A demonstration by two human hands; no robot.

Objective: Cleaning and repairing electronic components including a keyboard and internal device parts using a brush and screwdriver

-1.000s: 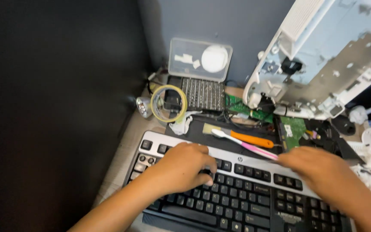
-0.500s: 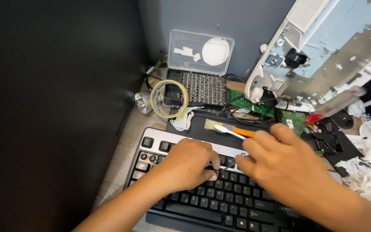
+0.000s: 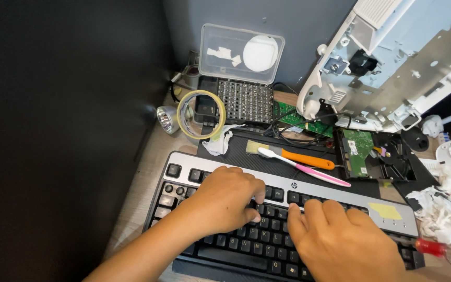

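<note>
Neither hand grips anything: the left hand (image 3: 224, 201) lies palm-down on the keyboard (image 3: 288, 230) with its fingers curled narrow and its fingertips pressing the upper key rows; the right hand (image 3: 343, 243) lies flat just beside it, fingers spread a little over the middle keys, empty as well.

Largest in view, a tilted white device chassis (image 3: 392, 62) with exposed metal leans at the upper right; the black and silver keyboard comes next, lying directly under both hands with its long axis running left to right and tilted slightly down to the right; the left hand is nearer its left end, the right hand nearer its centre.

Behind it a black mat (image 3: 288, 156) carries an orange-handled brush (image 3: 296, 155) and a pink toothbrush (image 3: 304, 167), both lying roughly along the keyboard's length; a green circuit board (image 3: 358, 151) sits to their right; a screwdriver bit case (image 3: 244, 99) stands open farther back, a roll of clear tape (image 3: 201, 115) leaning beside it; a red-handled screwdriver (image 3: 442, 249) lies at the keyboard's right end; crumpled tissue (image 3: 439, 209) lies nearby.

All of it rests on a pale wooden desk (image 3: 142, 183) against a grey wall (image 3: 298, 21), a dark panel (image 3: 53, 130) closing off the left.
</note>
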